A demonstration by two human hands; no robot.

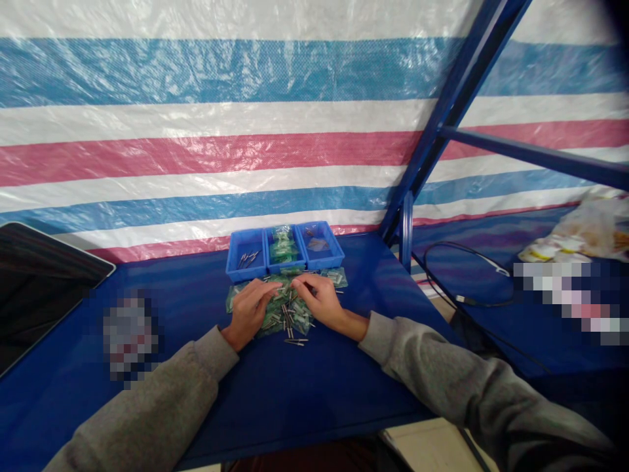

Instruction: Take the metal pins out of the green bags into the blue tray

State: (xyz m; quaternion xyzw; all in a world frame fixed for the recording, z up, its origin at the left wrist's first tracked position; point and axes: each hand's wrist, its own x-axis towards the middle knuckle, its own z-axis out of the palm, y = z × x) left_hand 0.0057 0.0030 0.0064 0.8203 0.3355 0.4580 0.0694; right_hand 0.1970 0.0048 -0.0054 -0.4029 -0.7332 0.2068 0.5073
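My left hand [249, 311] is closed, thumb and fingertips pinched together above a pile of small green-tinted plastic bags [272, 321] and thin metal pins [287, 316]. Facing it, a short gap away, my right hand [322, 303] is pinched as well. Whatever sits at either set of fingertips is too small to make out. A few loose pins [295, 341] lie in front of the pile. Behind my hands stand three joined blue bins: the left bin [246, 271] holds several pins, the middle bin [287, 267] green bags, the right bin [326, 262] clear plastic and small dark bits.
A black panel with a pale edge [44, 295] stands at the left of the blue table [304, 393]. A blue metal frame [432, 137] rises at the right. Beyond it lie a black cable [442, 246] and plastic bags [584, 226]. Striped sheeting [196, 151] hangs behind.
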